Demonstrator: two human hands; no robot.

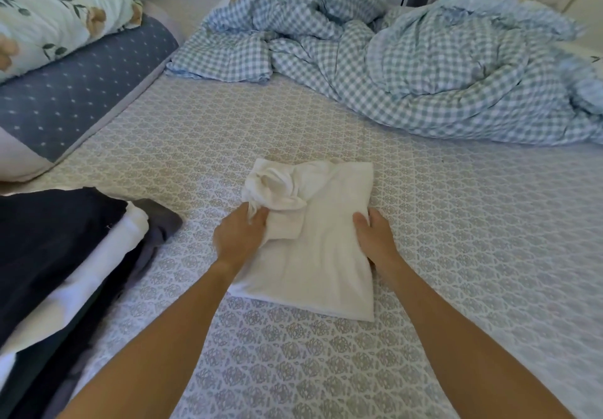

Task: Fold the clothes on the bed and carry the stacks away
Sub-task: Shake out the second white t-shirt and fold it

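head view, white garment (326, 255) part-folded, top bunched

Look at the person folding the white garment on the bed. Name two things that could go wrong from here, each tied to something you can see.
1. The white garment is bunched at its far end, where the left hand grips it; folding on might lock in an uneven bundle.
2. The right hand holds only the edge, so lifting now might let the layers slide open.
3. The stack of folded clothes looks slanted; one more piece may tip it.
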